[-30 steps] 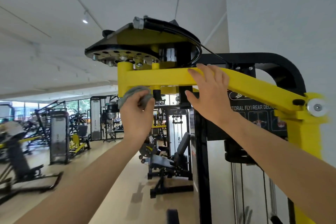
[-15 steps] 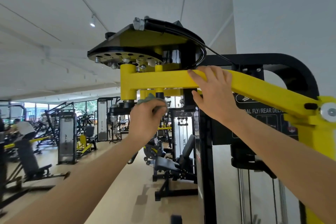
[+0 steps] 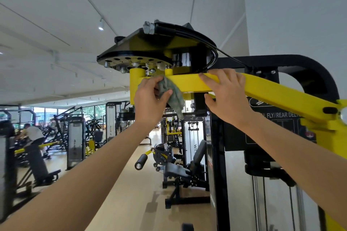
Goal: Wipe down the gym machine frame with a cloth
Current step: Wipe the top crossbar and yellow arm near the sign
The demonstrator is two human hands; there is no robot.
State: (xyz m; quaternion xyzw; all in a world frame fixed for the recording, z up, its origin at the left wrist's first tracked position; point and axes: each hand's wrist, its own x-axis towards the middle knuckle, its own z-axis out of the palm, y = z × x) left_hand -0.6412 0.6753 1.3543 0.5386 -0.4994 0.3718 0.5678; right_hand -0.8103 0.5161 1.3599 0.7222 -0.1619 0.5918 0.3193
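yellow steel, painted: the swing arm [image 3: 272,92] of the fly/rear-delt machine runs from a short post under the pivot out to the right, up above head height.

left hand [image 3: 150,99] is at the post end, thumb and fingers pinched on a grey-green cloth [image 3: 172,95]. the cloth is bunched in that grip and pressed to the front face of the swing arm just under the pivot. a loose tail of it hangs below the arm.

right hand [image 3: 225,97] sits just beside it on the same arm, apart from the cloth. its fingers are slightly spread and laid nearly straight on the front face, tips at the top edge, thumb splayed out at the lower edge.

above both hands is a black round plate [image 3: 131,60] with a ring of holes and bolts. a black cable [image 3: 231,57] leaves it toward the right. behind the arm the black frame [image 3: 309,69] curves over, carrying a placard [image 3: 277,116] that reads in part "fly/rear del".

farther down the room a leg machine [image 3: 169,157] with a roller pad stands on the pale wood floor [image 3: 131,184]. a person [image 3: 33,133] in a white top is bent over equipment at far left.
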